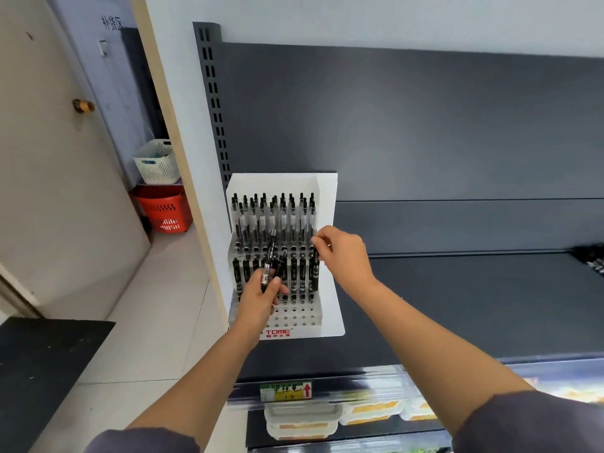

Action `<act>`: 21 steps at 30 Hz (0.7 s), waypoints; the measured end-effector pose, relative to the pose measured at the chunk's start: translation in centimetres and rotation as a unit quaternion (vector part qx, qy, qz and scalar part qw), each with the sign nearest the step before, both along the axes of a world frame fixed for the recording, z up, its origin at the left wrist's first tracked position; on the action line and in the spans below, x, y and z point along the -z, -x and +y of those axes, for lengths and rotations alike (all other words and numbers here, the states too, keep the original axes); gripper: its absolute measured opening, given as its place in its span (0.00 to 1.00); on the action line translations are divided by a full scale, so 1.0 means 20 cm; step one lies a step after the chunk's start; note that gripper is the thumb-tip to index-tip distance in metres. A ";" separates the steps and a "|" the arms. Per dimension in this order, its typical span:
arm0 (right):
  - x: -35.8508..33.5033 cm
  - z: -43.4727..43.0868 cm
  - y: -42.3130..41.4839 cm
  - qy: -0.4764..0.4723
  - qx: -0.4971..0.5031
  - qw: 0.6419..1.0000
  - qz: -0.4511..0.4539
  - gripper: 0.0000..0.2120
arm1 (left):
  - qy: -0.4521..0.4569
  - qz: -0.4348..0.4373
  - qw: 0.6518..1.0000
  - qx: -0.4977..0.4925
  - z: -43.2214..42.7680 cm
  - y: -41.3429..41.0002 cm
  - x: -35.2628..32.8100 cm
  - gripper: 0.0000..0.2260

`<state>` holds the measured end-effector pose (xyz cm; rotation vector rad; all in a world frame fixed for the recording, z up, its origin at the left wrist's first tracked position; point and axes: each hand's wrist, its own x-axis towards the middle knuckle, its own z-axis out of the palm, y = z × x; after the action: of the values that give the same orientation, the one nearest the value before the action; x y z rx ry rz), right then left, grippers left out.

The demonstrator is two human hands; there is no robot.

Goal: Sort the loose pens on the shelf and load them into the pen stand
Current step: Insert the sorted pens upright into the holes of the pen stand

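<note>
A white tiered pen stand (328, 204) stands at the left end of the dark shelf (457, 305). Its back tier holds several clear pens with black caps, and its middle tier holds several black pens. The front rows of holes are empty. My left hand (261, 297) grips a couple of black pens (270, 256), their ends pointing up in front of the middle tier. My right hand (343, 253) pinches the top of a black pen (315, 268) standing at the right end of the middle tier. More loose pens (593, 259) lie blurred at the shelf's far right edge.
A yellow price label (287, 390) sits on the shelf's front rail. Boxed goods (300, 423) fill the lower shelf. To the left are a white end panel, a white basket (157, 161), a red basket (163, 207) and a door.
</note>
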<state>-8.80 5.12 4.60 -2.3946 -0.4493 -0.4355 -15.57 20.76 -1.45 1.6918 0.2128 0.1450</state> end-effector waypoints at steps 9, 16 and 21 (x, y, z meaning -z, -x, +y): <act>0.09 0.01 0.03 0.089 -0.014 0.996 0.027 0.11 | -0.040 0.002 0.999 -0.007 -0.01 -0.01 0.01 0.04; 0.15 -0.01 0.04 0.122 0.031 0.991 0.040 0.08 | -0.040 -0.004 0.999 -0.002 -0.02 -0.03 0.02 0.04; 0.08 0.02 0.05 0.034 -0.004 0.998 0.048 0.13 | 0.018 -0.014 1.000 0.010 -0.04 -0.02 0.01 0.06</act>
<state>-9.85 5.48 2.92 -2.4669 -0.4376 -0.3035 -15.11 19.97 -1.74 1.6546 0.1766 0.1484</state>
